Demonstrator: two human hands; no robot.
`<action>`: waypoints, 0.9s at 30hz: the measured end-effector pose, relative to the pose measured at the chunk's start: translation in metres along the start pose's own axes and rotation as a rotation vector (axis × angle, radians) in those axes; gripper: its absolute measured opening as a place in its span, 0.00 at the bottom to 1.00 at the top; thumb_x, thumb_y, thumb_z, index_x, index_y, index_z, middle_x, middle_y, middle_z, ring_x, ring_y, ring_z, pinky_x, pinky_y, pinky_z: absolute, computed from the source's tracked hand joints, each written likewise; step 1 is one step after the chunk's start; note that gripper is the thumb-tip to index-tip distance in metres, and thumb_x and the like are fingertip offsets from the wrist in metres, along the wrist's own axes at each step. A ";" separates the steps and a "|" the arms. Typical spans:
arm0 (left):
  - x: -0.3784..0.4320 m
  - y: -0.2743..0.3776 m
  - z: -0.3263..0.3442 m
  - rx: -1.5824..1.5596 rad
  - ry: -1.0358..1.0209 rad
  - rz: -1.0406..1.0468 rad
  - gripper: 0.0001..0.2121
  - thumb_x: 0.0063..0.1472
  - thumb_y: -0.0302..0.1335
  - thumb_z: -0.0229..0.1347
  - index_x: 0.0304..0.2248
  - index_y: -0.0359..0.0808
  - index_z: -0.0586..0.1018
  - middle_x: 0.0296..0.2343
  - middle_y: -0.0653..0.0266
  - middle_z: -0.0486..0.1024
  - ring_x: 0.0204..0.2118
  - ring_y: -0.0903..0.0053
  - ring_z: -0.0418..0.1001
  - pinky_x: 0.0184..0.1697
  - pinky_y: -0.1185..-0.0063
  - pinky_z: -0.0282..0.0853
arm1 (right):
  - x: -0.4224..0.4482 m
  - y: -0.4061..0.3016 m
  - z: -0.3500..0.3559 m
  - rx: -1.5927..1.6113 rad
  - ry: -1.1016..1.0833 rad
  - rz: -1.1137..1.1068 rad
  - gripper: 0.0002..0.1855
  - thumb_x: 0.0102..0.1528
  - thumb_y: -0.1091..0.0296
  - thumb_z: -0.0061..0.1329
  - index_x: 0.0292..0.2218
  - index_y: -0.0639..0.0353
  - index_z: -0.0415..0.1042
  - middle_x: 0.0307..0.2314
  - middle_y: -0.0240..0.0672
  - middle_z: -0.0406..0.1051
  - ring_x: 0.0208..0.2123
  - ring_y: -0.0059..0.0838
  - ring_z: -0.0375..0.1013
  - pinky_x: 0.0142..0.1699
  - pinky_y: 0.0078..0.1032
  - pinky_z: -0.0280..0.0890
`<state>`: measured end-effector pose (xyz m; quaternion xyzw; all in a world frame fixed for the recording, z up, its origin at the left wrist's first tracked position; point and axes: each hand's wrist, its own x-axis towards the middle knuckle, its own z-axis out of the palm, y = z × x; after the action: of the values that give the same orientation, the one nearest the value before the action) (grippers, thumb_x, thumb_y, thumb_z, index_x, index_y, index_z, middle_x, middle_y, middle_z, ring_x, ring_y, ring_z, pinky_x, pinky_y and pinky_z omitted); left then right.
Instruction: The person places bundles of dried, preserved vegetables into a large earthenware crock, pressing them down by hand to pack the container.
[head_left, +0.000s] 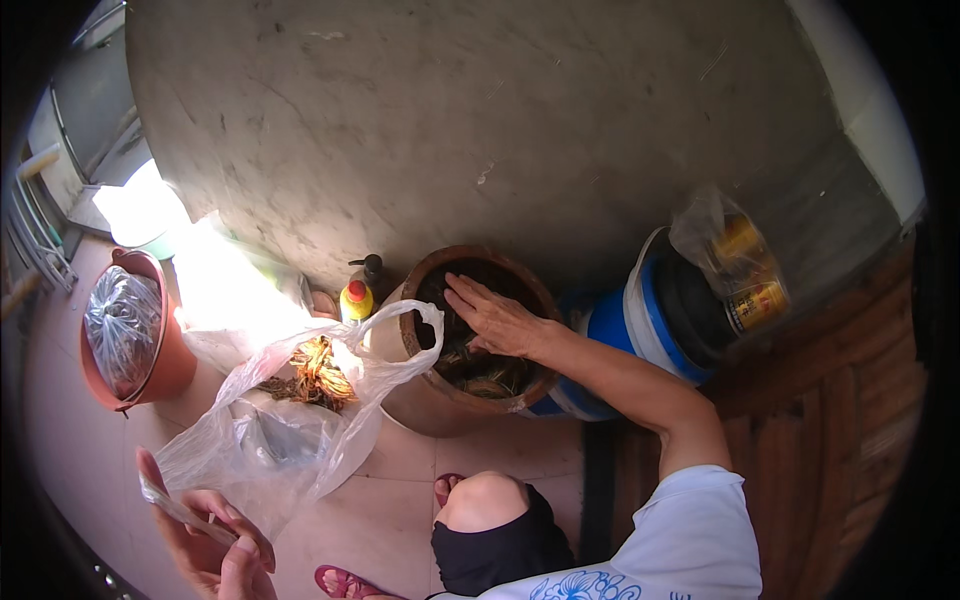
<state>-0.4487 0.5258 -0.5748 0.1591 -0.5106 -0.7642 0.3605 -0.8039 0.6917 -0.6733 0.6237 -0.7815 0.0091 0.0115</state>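
My left hand (214, 525) at the lower left grips the handle of a thin white plastic bag (277, 480). The bag's mouth gapes, showing a bundle of dried, yellow-brown plant stems (322, 371) inside. My right hand (499, 319) reaches palm down into the mouth of a tall earthenware jar (540, 289) against the wall. Its fingers are stretched out and hold nothing visible. Dark, stringy plant bundles (491, 379) lie in the jar beneath the hand. Whether my palm touches them cannot be made out.
An orange bucket (176, 352) holding a filled clear bag stands left. Behind the white bag are a yellow bottle with a red cap (356, 300) and a black pump bottle (370, 266). Right of the jar, a blue bucket (611, 322) has bagged yellow cans (754, 300) on its black lid.
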 end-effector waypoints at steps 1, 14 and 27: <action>0.000 0.000 -0.001 0.010 0.008 0.010 0.38 0.48 0.11 0.46 0.56 0.41 0.42 0.32 0.61 0.64 0.27 0.82 0.62 0.20 0.90 0.58 | 0.003 0.001 0.004 0.022 -0.016 -0.019 0.44 0.32 0.68 0.59 0.49 0.71 0.52 0.50 0.54 0.46 0.51 0.45 0.53 0.52 0.29 0.57; -0.004 0.003 0.002 0.070 0.058 -0.012 0.41 0.43 0.15 0.47 0.56 0.41 0.41 0.29 0.62 0.62 0.20 0.85 0.63 0.17 0.89 0.61 | 0.037 -0.007 -0.009 0.026 -0.256 0.106 0.49 0.31 0.70 0.59 0.51 0.70 0.47 0.52 0.54 0.44 0.52 0.49 0.49 0.54 0.34 0.52; -0.004 0.007 -0.001 0.034 -0.011 -0.106 0.46 0.34 0.15 0.44 0.56 0.41 0.38 0.26 0.65 0.60 0.18 0.87 0.62 0.19 0.92 0.61 | 0.081 -0.206 -0.073 0.499 0.229 -0.292 0.05 0.44 0.77 0.44 0.22 0.70 0.66 0.21 0.47 0.67 0.25 0.43 0.69 0.30 0.33 0.64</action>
<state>-0.4428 0.5265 -0.5690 0.1878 -0.5165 -0.7742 0.3140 -0.6204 0.5693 -0.5976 0.7078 -0.6509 0.2693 -0.0529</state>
